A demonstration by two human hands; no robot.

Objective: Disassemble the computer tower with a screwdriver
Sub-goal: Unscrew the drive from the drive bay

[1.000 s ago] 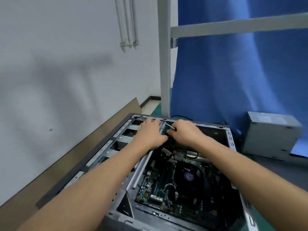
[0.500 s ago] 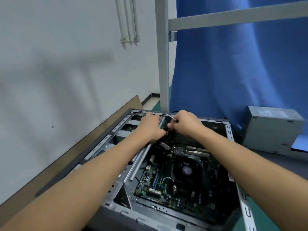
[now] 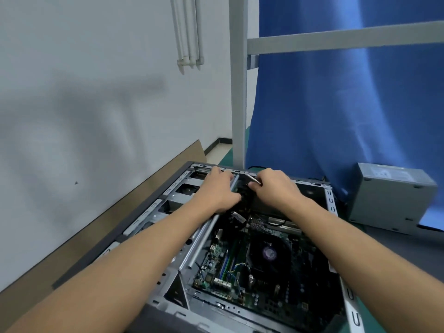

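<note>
A white wall fills the left of my view, a blue curtain (image 3: pixel 336 104) hangs behind a grey frame post (image 3: pixel 237 92) on the right, and a dark tabletop (image 3: pixel 398 251) runs along the lower right.

The computer tower (image 3: pixel 168 299) lies on its side in the lower centre of the frame, its open side up and the motherboard (image 3: pixel 230 272) and cooler fan (image 3: pixel 269 252) exposed. I judge the case to be heavy, stiff sheet steel with thin edges that could cut, so I would take it by the folded rim and not by any inner rail. The board looks fragile and its wires soft. I would keep my fingers off it and lift parts by their frames.

Both hands work at the far upper edge of the case, on either side of a black part (image 3: pixel 245 195). The right hand (image 3: pixel 276 188) pinches a thin metal shaft (image 3: pixel 253 179), which I take to be the screwdriver's. It is slim and probably slippery, so it is best held close. The left hand (image 3: pixel 219 188) has its fingers bent away from me and its thumb against the black part, and I cannot tell whether it grips anything. A silver rod (image 3: pixel 204 239) runs down the frame from under that hand.

Further out, a grey power supply box (image 3: pixel 389 198) stands at the right and a brown board (image 3: pixel 120 219) leans along the wall.
</note>
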